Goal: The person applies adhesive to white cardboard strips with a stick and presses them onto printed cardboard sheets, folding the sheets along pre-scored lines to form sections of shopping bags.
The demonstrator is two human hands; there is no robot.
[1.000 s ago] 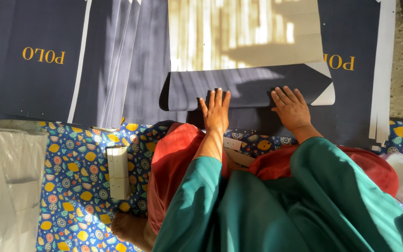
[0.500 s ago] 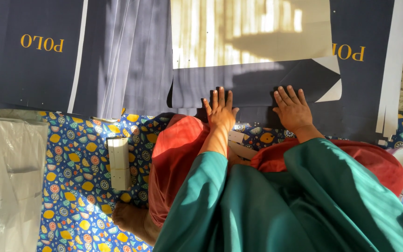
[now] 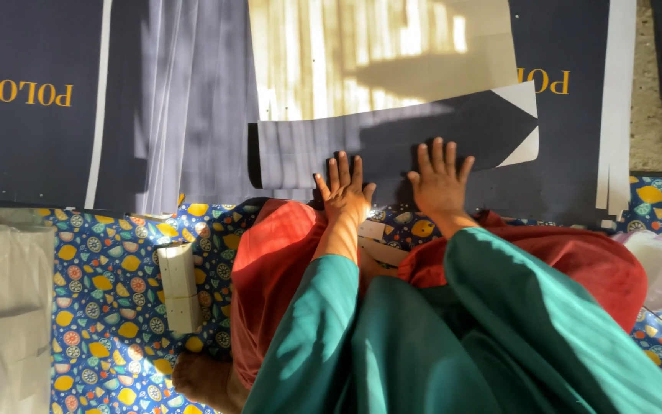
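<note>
Both hands are laid flat, fingers spread, on a dark navy card sheet [image 3: 392, 149] whose near flap is folded over; nothing is gripped by either. The left hand [image 3: 344, 192] is pressed on the sheet's near edge at about 6 o'clock of the fold, and the right hand [image 3: 440, 180] is set just beside it, toward 4 o'clock, also palm down. Compared with a second ago, the folded flap is seen lying lower and flatter, and the hands are shifted slightly leftward along it, so the crease appears to be in the course of being pressed down rather than begun.

The sheet is placed over a pale cream board [image 3: 381, 57] at 12 o'clock of the hands. A fanned stack of navy sheets [image 3: 178, 100] is spread at 10 o'clock, and more navy card with gold lettering [image 3: 568, 115] is laid at 2 o'clock. A small white block [image 3: 178, 287] is left on the patterned blue cloth [image 3: 101, 291] at 8 o'clock, with a clear plastic bag [image 3: 5, 307] beyond it.
</note>
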